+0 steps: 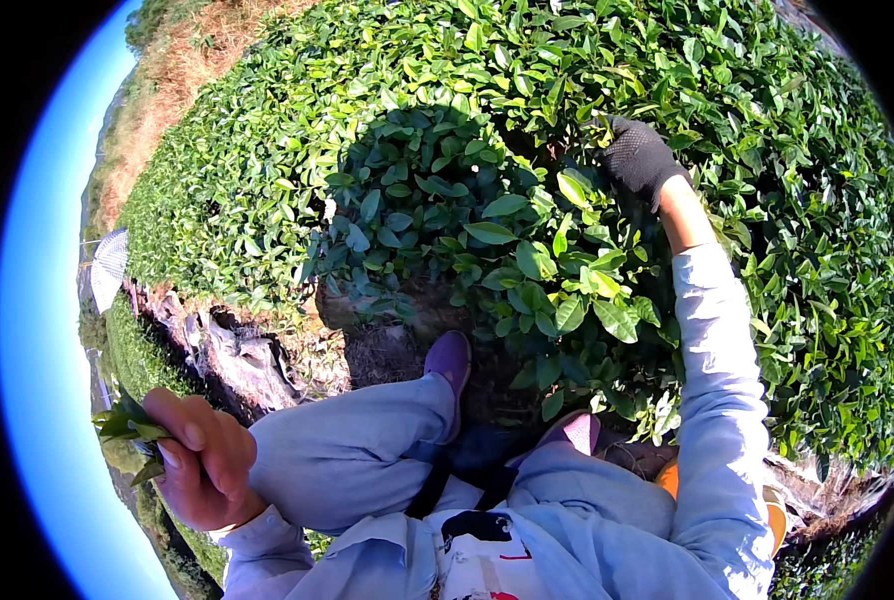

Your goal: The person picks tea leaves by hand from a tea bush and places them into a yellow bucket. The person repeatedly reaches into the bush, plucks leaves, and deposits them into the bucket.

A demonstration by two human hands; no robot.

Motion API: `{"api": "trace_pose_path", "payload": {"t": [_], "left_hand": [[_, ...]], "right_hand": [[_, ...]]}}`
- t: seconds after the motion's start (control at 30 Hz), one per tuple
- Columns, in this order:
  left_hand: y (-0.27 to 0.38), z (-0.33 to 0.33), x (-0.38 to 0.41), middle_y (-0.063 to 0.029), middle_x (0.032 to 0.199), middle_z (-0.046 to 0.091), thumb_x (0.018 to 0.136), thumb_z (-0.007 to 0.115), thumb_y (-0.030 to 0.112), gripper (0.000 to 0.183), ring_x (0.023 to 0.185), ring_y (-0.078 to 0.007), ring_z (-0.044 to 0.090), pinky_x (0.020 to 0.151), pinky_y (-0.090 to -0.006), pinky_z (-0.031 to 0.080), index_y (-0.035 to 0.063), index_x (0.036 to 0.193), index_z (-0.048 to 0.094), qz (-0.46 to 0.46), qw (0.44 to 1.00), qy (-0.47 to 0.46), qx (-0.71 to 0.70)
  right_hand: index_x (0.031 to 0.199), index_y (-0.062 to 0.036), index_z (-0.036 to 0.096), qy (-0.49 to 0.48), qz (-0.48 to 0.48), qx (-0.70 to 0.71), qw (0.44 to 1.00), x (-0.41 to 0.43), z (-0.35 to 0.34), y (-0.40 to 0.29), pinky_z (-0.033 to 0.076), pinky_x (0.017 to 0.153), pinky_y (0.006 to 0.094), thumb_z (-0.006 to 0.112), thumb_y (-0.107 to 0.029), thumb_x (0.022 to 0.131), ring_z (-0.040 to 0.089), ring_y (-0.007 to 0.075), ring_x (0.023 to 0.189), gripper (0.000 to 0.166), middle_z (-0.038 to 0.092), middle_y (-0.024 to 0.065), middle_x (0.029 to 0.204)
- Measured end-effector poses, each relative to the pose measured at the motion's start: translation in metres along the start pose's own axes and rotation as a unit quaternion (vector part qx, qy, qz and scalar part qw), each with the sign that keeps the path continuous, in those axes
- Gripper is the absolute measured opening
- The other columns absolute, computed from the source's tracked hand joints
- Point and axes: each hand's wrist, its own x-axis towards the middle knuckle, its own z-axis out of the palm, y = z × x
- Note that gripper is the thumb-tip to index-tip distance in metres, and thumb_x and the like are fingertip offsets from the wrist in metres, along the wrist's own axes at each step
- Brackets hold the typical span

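Observation:
My bare left hand [203,457] is at the lower left, closed around a small bunch of picked green leaves [128,431] that stick out past the thumb and fingers. My right hand [634,154], in a dark knit glove, reaches to the upper right into a dense leafy green bush [417,67], which looks like a tea bush. Its fingertips are at a pale young shoot [603,133]; whether they grip it is hard to tell. Lighter, larger leaves [604,281] stand below that hand, and the shadow of my head falls on the foliage to its left.
My feet in purple shoes [448,360] are at the bush's lower edge. Crumpled sheeting [237,349] lies on the ground at left. An orange container [775,517] is partly hidden behind my right sleeve. Farther off stand a checked umbrella [109,268] and a dry grassy slope [169,90].

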Motion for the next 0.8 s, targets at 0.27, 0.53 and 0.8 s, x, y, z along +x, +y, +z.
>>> {"api": "trace_pose_path", "payload": {"t": [0.27,0.53,0.8], "left_hand": [[-0.004,-0.008,-0.010,-0.0015,0.056,0.038,0.091,0.042,0.021,0.018,0.035,-0.0054,0.028,0.028,-0.0167,0.027,0.0061,0.083,0.035,0.016,0.999,0.032,0.009],[0.001,-0.004,-0.007,-0.0013,0.054,0.041,0.088,0.048,0.027,0.023,0.035,-0.0068,0.034,0.032,-0.0207,0.023,0.0068,0.083,0.037,-0.025,0.997,0.062,-0.028],[-0.004,0.038,0.037,-0.0014,0.052,0.044,0.087,0.050,0.029,0.025,0.036,-0.0071,0.037,0.034,-0.0207,0.026,0.0065,0.085,0.041,-0.040,0.991,-0.092,-0.089]], "right_hand": [[0.096,-0.0054,0.058,-0.085,-0.123,0.014,0.989,0.002,-0.006,0.006,0.047,0.065,0.0284,0.052,-0.016,0.082,0.058,0.0195,0.069,0.019,0.060,0.0076,0.073],[0.091,-0.0020,0.056,-0.079,-0.232,0.082,0.966,-0.010,-0.010,0.035,0.046,0.056,0.0258,0.052,-0.004,0.079,0.061,0.0142,0.062,0.013,0.062,0.0068,0.070],[0.095,-0.0047,0.061,-0.260,0.068,-0.147,0.952,0.014,0.007,-0.018,0.047,0.074,0.0349,0.056,-0.025,0.071,0.060,0.0285,0.087,0.033,0.061,0.0157,0.097]]}}
